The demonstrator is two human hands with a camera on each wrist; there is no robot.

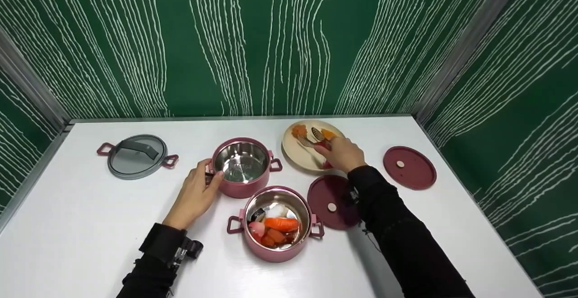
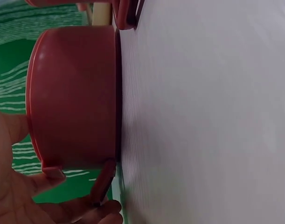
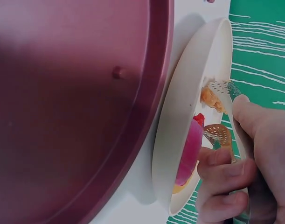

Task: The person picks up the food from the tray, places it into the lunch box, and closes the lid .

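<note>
My left hand (image 1: pixel 195 195) holds the left handle of a pink pot (image 1: pixel 244 190), thumb at the rim and fingers round the handle. Its shiny steel inside shows no food. With my right hand (image 1: pixel 345 154) I grip metal tongs (image 3: pixel 218 134) with perforated ends, spread apart over a cream plate (image 1: pixel 297 155). One tip is at an orange-brown food piece (image 1: pixel 299 131); a yellow-orange piece (image 1: pixel 328 133) lies by the other. A pink piece (image 3: pixel 190 151) also shows on the plate. Nearer me, a second pink pot (image 1: pixel 276 254) contains several pieces, including a long orange one (image 1: pixel 282 224).
A glass lid (image 1: pixel 135 162) with two maroon handles lies at the left. One round maroon lid (image 1: pixel 329 194) sits under my right forearm, beside the nearer pot. Another maroon lid (image 1: pixel 410 168) lies at the right. Green walls with white streaks (image 1: pixel 289 40) border the white table (image 1: pixel 90 225).
</note>
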